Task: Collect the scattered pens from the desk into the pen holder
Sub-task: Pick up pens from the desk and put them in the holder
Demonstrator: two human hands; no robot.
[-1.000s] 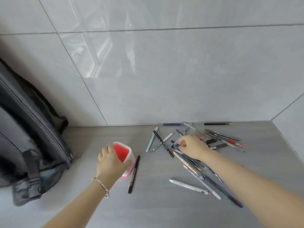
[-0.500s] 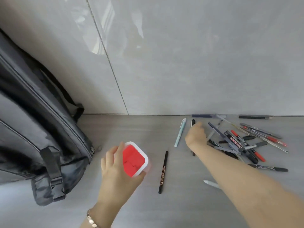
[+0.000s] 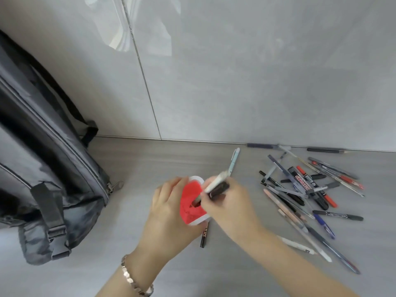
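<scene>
- Right hand (image 3: 225, 202): relocated from the far edge of the pen pile, where it lay half a second ago, to directly above the pen holder (image 3: 194, 202). Closed in a pinch on two pens (image 3: 216, 185), one pale-barrelled and one dark, both tilted with lower ends entering the red opening.
- Left hand (image 3: 169, 211): unchanged in role; wrapped around the left wall of the holder, fingers curled on the rim, keeping it upright on the tabletop (image 3: 150, 159).
- Meaning for the task: first visible deposit under way; not yet released. Interior otherwise appears empty, though partly hidden by the right hand.
- Pen pile (image 3: 304, 196): lying to the right of the holder, well apart, crossed and overlapping. Most of the work remaining.
- Loose items: light blue pen (image 3: 234, 159) just beyond the right hand; black marker (image 3: 204, 236) beside the holder base, partly hidden; two dark pens (image 3: 261, 145) along the wall.
- Backpack (image 3: 42, 168): at left, clear of the working area.
</scene>
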